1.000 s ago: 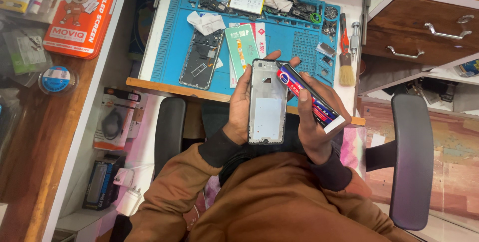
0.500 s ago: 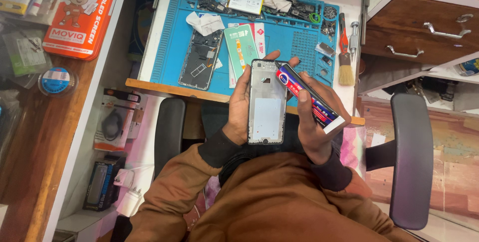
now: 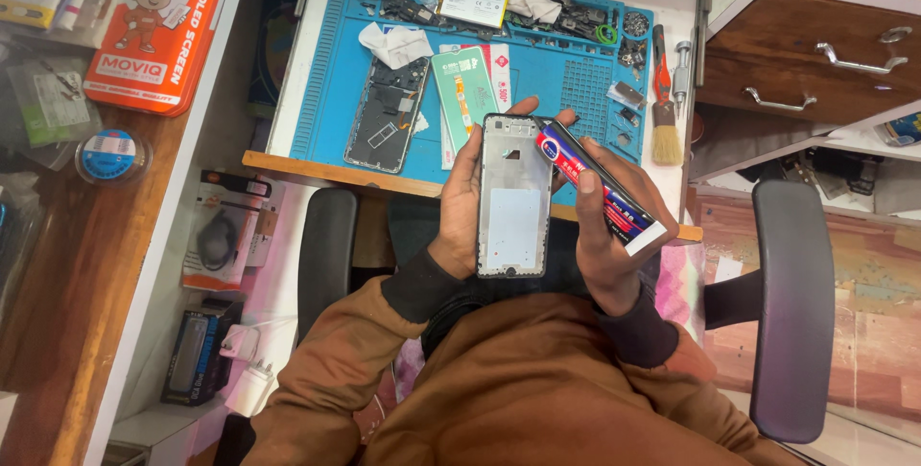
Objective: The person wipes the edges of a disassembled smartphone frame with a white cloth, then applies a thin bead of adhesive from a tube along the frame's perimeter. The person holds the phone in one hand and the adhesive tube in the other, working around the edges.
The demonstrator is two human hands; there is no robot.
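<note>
At frame centre, the left hand (image 3: 462, 212) grips a phone frame (image 3: 514, 195), fingers curled around its left edge. The right hand (image 3: 600, 236) holds a glue tube (image 3: 597, 185), fingers wrapped closed, nozzle touching the frame's upper right. A blue mat (image 3: 576, 72) covers the desk (image 3: 317, 63) above.

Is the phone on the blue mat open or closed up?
Open: the phone on the blue mat lies with its dark insides showing, no cover on it.

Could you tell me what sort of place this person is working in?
Most likely a phone repair bench: a blue work mat strewn with small parts, an opened phone on it, and a brush beside them.
</note>
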